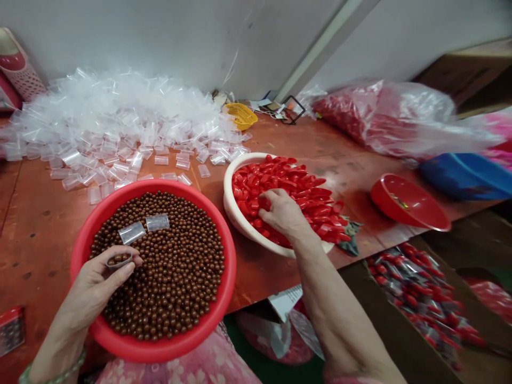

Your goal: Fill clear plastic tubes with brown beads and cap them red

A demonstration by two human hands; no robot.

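Note:
My left hand (104,272) is closed around a small clear plastic sleeve (119,260), its open end turned up and brown balls showing inside. It is over the left side of a red basin (230,266) full of shiny brown balls (172,282). Two more clear sleeves (157,222) lie on the balls. To the right, my right hand (282,213) reaches into a white bowl (229,200) heaped with red plastic caps (296,181). Its thumb and forefinger are pinched on a red cap, partly hidden by the fingers.
Clear sleeves (120,117) form a big pile along the wall, near a yellow basket (242,116). At right are a red bowl (412,202), a blue basin (468,176) and a plastic bag (384,117). Below the table edge, a box holds red-capped packs (420,293).

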